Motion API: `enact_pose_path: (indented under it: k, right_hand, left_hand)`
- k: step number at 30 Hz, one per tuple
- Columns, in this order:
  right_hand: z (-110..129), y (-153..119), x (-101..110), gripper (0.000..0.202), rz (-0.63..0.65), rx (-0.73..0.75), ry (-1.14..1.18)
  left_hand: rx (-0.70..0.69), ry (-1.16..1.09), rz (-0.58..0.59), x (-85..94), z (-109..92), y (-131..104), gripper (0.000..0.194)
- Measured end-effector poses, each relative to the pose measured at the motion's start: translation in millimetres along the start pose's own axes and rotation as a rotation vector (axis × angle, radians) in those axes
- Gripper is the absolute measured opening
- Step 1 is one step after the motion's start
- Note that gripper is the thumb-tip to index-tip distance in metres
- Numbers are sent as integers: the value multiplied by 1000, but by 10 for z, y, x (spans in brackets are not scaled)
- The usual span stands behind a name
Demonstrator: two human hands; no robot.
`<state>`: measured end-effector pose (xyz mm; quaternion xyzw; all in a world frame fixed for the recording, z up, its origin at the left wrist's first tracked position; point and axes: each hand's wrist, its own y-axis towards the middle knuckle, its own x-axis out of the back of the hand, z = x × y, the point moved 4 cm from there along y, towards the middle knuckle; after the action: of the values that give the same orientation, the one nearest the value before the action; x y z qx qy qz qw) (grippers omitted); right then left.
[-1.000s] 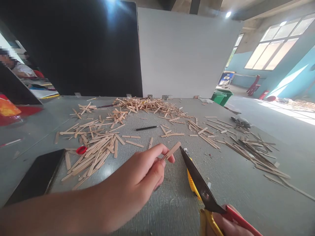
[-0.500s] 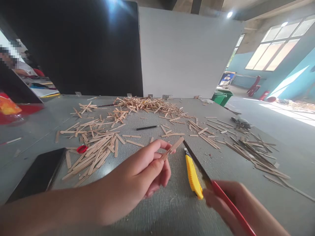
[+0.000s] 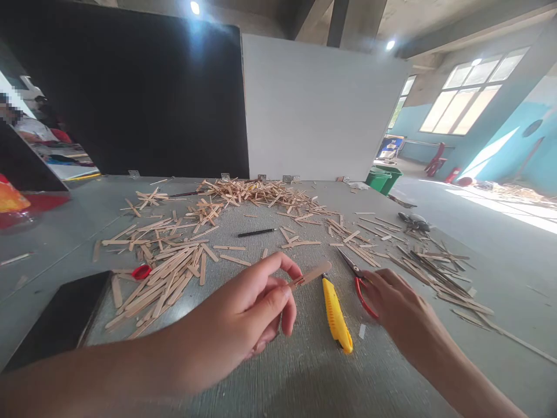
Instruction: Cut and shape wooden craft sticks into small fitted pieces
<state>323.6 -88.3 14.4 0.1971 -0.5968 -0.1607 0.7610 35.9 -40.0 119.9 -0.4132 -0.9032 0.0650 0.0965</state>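
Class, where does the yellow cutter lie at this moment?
In the head view, the yellow cutter lies on the grey table, right of centre, between the left hand and the scissors at the right hand.

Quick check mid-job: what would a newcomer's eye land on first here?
Probably the bright yellow utility knife, lying on the gray table between the two hands. Next, the wooden craft stick pinched in the left hand, and the red-handled scissors at the right hand. Beyond them, loose craft sticks lie scattered toward the black panel and white panel.
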Motion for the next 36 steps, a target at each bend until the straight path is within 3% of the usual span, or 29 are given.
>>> enact_pose_path:
  k: [2,4,6,8,11,15,19,24,28,32,36]
  right_hand:
    - [273,0,-5,38,88,101,98]
    - [524,-40,-55,35,311,178,178]
    - [657,-86,-87,38,460,155,163]
    - [673,-103,-97,30,497,79,176]
    - [566,-86,-119,5,420,-45,299]
    - [416,-55,-131,33,181,-210,380]
    - [464,-75,-140,35,173,-315,473]
    - [576,-132,-104,29,154,-235,600]
    - [561,-145,-141,34,101,-251,592]
    - [585,-117,-137,37,8,-172,479]
    - [667,-142,-100,35,-61,-26,486]
  left_hand:
    - [10,36,3,15,1,-2,17]
    - [28,87,-9,43,-3,12,18]
    - [14,104,-40,92,-14,53,21]
    - [-24,98,-73,155,-14,117,24]
    - [-79,107,-125,256,29,234,26]
    - [-83,-18,-151,321,143,405,29]
    - [21,-113,-47,294,356,570,22]
    - [156,-84,21,285,701,684,30]
    - [101,-91,59,250,779,748,47]
    - [55,-50,69,190,832,824,34]
    - [8,-8,5,148,927,855,35]
